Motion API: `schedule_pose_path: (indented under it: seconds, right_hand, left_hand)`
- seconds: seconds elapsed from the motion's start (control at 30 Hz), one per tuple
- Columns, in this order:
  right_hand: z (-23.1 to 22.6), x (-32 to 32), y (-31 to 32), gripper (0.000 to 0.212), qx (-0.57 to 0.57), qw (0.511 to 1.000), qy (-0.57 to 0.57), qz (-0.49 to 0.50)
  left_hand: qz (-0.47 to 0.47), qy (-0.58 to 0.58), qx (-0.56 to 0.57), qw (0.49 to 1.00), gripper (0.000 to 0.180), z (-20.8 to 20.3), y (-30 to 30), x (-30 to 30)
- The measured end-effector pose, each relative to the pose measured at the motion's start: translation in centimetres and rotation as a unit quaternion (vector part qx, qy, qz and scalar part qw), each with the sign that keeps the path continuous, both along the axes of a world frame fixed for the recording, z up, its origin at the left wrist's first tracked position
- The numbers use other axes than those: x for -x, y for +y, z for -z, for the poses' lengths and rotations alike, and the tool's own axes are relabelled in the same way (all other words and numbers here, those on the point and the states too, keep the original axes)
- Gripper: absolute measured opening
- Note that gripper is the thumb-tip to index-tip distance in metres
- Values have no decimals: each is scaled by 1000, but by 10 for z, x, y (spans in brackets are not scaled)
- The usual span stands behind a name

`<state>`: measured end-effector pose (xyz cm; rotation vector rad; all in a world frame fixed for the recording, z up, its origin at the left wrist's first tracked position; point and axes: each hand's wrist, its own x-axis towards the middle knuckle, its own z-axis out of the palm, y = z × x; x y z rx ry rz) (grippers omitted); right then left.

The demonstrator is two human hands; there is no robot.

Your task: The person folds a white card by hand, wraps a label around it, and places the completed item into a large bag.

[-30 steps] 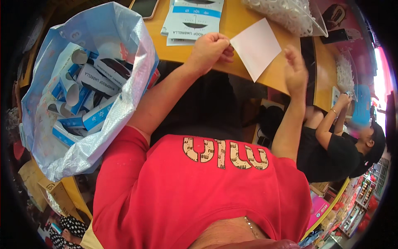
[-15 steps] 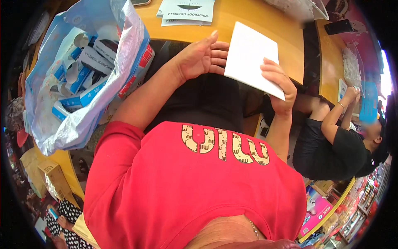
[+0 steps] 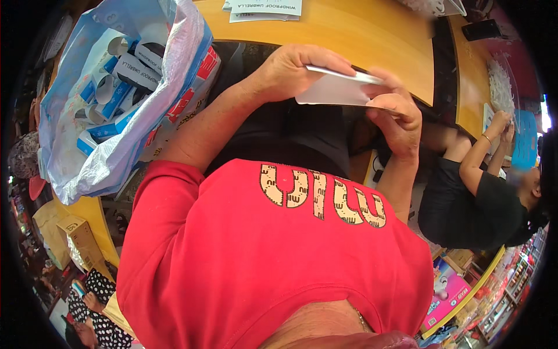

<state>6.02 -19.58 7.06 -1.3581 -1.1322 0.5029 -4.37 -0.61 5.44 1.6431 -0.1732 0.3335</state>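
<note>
A white card [image 3: 334,92] is held over my lap, in front of the table edge. My left hand [image 3: 290,68] grips its left end, with the thumb side along the top edge. On the other end my right hand [image 3: 401,116] is closed, thumb beneath and fingers behind. The card looks bent, its upper edge curving over a shaded inner face. To the left, a large blue and white plastic bag [image 3: 192,64] gapes, holding several rolled card sleeves [image 3: 138,72] in white, blue and dark print.
A stack of printed cards [image 3: 264,13] lies on the yellow table [image 3: 325,32]. On the right, a person in black [image 3: 476,203] sits at another table [image 3: 468,87] with a dark phone [image 3: 481,29] on it. Cardboard boxes [image 3: 81,241] stand at lower left.
My left hand has gone from spread fingers beside the card to gripping it. The card has turned from flat and face-up to bent and nearly edge-on. My right hand's grip has shifted.
</note>
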Motion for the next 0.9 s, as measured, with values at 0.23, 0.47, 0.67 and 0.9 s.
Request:
schedule_pose_path:
  seconds: [0.23, 0.47, 0.67, 0.9]
  right_hand:
    - [3, -1, 4, 13, -65, 987, -126, 80]
    - [-18, 13, 7, 12, -9, 974, -224, -19]
    - [-20, 12, 8, 11, -27, 965, -259, 22]
    - [9, 14, 19, 7, -118, 971, -30, 207]
  left_hand:
    - [-169, 95, 87, 977, 23, -10, 18, 29]
    - [110, 299, 422, 849, 42, -8, 16, 36]
    - [11, 248, 348, 904, 26, -21, 1, 27]
    - [-97, 133, 138, 977, 18, -4, -8, 16]
